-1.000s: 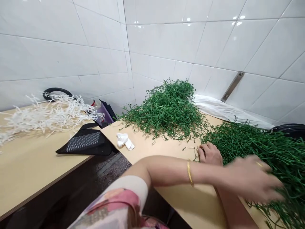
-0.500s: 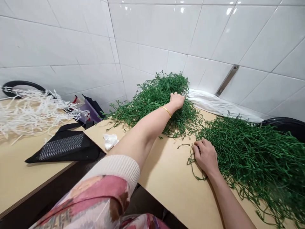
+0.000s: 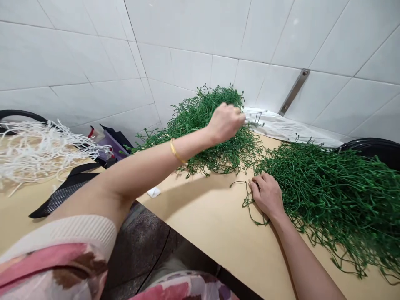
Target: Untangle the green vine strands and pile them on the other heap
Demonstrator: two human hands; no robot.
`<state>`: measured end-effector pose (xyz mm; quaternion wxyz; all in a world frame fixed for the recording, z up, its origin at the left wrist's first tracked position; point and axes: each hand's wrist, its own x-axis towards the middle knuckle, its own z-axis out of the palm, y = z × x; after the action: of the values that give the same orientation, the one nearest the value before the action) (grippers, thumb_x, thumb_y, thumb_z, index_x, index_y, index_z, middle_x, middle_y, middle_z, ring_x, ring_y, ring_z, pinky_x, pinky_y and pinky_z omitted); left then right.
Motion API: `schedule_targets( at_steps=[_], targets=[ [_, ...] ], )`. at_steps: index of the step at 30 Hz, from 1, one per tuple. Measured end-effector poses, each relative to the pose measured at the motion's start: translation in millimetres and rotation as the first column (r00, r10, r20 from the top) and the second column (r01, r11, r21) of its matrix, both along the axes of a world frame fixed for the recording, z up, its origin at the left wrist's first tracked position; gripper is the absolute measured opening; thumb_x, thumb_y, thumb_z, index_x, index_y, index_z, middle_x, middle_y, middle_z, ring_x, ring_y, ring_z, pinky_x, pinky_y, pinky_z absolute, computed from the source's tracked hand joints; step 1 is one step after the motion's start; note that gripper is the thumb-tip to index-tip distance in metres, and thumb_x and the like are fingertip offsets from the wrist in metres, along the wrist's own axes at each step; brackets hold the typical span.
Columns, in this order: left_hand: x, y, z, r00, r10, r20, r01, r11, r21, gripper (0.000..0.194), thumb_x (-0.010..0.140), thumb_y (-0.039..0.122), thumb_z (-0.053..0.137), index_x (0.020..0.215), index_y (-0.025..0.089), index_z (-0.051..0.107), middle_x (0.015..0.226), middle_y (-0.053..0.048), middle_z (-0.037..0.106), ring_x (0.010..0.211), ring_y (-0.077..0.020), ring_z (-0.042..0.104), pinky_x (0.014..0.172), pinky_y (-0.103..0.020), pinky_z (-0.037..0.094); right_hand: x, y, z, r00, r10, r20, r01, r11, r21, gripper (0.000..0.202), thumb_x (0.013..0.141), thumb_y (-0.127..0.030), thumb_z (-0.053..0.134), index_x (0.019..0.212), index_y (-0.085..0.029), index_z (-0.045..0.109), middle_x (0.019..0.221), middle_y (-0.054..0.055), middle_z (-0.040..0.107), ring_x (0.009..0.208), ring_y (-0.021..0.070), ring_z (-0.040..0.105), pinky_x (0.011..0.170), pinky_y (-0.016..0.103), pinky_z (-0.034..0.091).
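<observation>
My left hand (image 3: 225, 123), with a gold bracelet on the wrist, is raised in a fist in front of the far heap of thin green cords (image 3: 203, 110). A few knotted green cord ends (image 3: 256, 118) stick out past its fingers, blurred by motion. My right hand (image 3: 267, 193) rests on the table at the left edge of the second green cord heap (image 3: 337, 187). Its fingers are curled around the edge of that heap, their tips partly hidden. Loose green cords (image 3: 246, 203) lie beside its thumb.
White cords (image 3: 40, 150) are heaped on the left table (image 3: 14, 223), near a black mesh bag (image 3: 59, 196). A small white piece (image 3: 153, 192) lies by the edge of my table (image 3: 200, 225). Tiled walls close off the back, with a metal bracket (image 3: 293, 92) and white cloth (image 3: 281, 127).
My left hand has come up out of the far heap, bringing green cords with it, and its elbow has swung left. The right hand stays put. The view has shifted slightly.
</observation>
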<state>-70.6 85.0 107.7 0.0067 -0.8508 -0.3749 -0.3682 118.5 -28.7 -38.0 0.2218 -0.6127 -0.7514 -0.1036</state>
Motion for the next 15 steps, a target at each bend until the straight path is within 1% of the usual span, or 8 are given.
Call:
schedule_targets(
  at_steps=[2,3,4,6,9,11,13,15],
  targets=[
    [-9,-25,-33.7,0.994,-0.102,-0.047,0.101,0.995,-0.028,0.021,0.078,0.027,0.042,0.064,0.018,0.056,0.067,-0.006,0.049,0.077,-0.0187,0.043,0.080,-0.037,0.027,1,1,-0.8,1.000,-0.001,-0.003,0.001,1.000,-0.004,0.025,0.084,-0.031,0.040,0.078,-0.019,0.060,0.081,0.006,0.053,0.078,0.0172,0.044,0.069,0.029,0.031],
    [-13,-35,-48.6,0.991,-0.114,-0.067,0.112,0.993,-0.036,0.021,0.078,0.026,0.042,0.064,0.019,0.055,0.066,-0.006,0.048,0.075,-0.0183,0.043,0.078,-0.036,0.027,1,1,-1.4,1.000,0.004,-0.007,-0.004,1.000,-0.002,0.026,0.085,-0.032,0.039,0.078,-0.019,0.060,0.081,0.006,0.053,0.078,0.0172,0.044,0.069,0.029,0.032],
    [-17,-42,-61.3,0.989,-0.105,-0.100,0.102,0.994,-0.036,0.021,0.079,0.025,0.040,0.064,0.019,0.054,0.065,-0.006,0.049,0.072,-0.0180,0.042,0.076,-0.035,0.027,2,1,-1.9,1.000,0.011,-0.015,-0.011,1.000,0.001,0.027,0.085,-0.032,0.038,0.078,-0.018,0.060,0.081,0.006,0.053,0.077,0.0172,0.045,0.069,0.029,0.032],
    [-22,-52,-79.7,0.982,-0.058,-0.179,0.054,0.998,-0.026,0.024,0.081,0.025,0.037,0.066,0.019,0.054,0.066,-0.007,0.050,0.070,-0.0175,0.041,0.073,-0.034,0.027,3,2,-2.6,0.999,0.034,-0.038,-0.034,0.999,0.006,0.030,0.086,-0.034,0.037,0.078,-0.018,0.061,0.080,0.007,0.054,0.078,0.0176,0.046,0.069,0.029,0.033],
    [-26,-55,-93.0,0.975,0.002,-0.224,-0.006,1.000,-0.017,0.028,0.083,0.025,0.031,0.067,0.019,0.054,0.070,-0.008,0.053,0.067,-0.0167,0.041,0.069,-0.032,0.027,6,1,0.5,0.993,0.076,-0.095,-0.078,0.997,-0.022,0.033,0.085,-0.040,0.038,0.078,-0.017,0.061,0.079,0.007,0.054,0.078,0.0182,0.049,0.068,0.029,0.036],
    [-26,-55,-96.7,0.970,0.006,-0.243,-0.010,1.000,-0.013,0.029,0.084,0.025,0.031,0.068,0.019,0.054,0.071,-0.009,0.054,0.067,-0.0167,0.041,0.068,-0.031,0.027,8,-1,8.2,0.990,0.095,-0.102,-0.106,0.989,-0.105,0.035,0.082,-0.046,0.040,0.080,-0.018,0.062,0.079,0.007,0.054,0.077,0.0183,0.050,0.068,0.030,0.036],
    [-24,-55,-99.3,0.961,0.002,-0.276,-0.003,1.000,-0.003,0.029,0.083,0.023,0.030,0.069,0.018,0.055,0.073,-0.009,0.056,0.067,-0.0169,0.042,0.068,-0.032,0.027,7,-2,21.7,0.994,0.098,-0.056,-0.107,0.974,-0.199,0.035,0.080,-0.048,0.043,0.081,-0.020,0.063,0.079,0.006,0.056,0.077,0.0189,0.051,0.067,0.030,0.036],
    [-21,-56,-101.7,0.953,-0.001,-0.304,0.004,1.000,0.009,0.029,0.083,0.021,0.030,0.071,0.018,0.056,0.074,-0.010,0.056,0.068,-0.0171,0.042,0.068,-0.032,0.027,2,-1,39.6,0.997,0.073,-0.018,-0.075,0.975,-0.207,0.030,0.080,-0.043,0.043,0.079,-0.021,0.063,0.079,0.006,0.058,0.079,0.0199,0.052,0.067,0.031,0.035]
  ],
)
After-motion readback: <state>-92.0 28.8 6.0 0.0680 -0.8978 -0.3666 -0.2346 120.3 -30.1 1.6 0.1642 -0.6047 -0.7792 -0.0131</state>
